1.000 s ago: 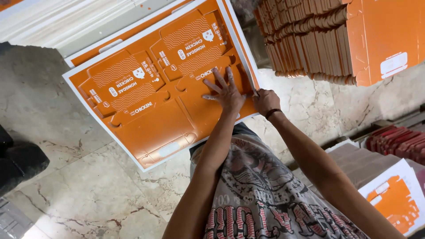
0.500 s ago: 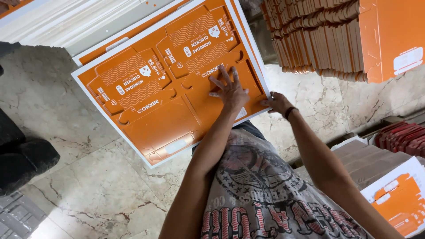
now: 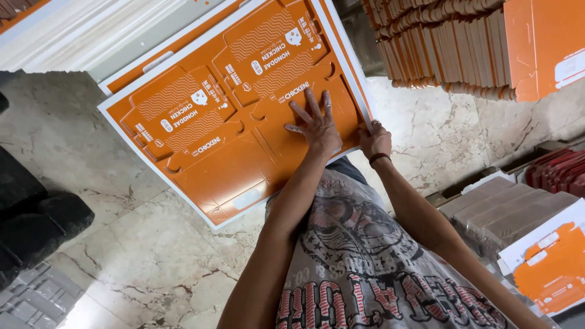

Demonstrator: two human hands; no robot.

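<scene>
A large orange printed cardboard sheet (image 3: 207,140) with a white border and die-cut box outlines lies tilted in front of me. My left hand (image 3: 315,125) presses flat on it with fingers spread, near its right side. My right hand (image 3: 375,139) grips the sheet's right edge with curled fingers; a dark band sits on that wrist. My patterned grey shirt fills the lower middle of the view.
A tall stack of folded orange cardboard blanks (image 3: 463,42) stands at the upper right. White sheets (image 3: 79,30) lie at the upper left. More orange sheets (image 3: 548,268) and grey flat packs (image 3: 499,207) sit at the right. Dark objects (image 3: 30,207) rest on the marble floor at left.
The sheet and both hands sit slightly further right and lower in view. My right hand has stayed on the sheet's right edge, and my left hand remains flat on it.
</scene>
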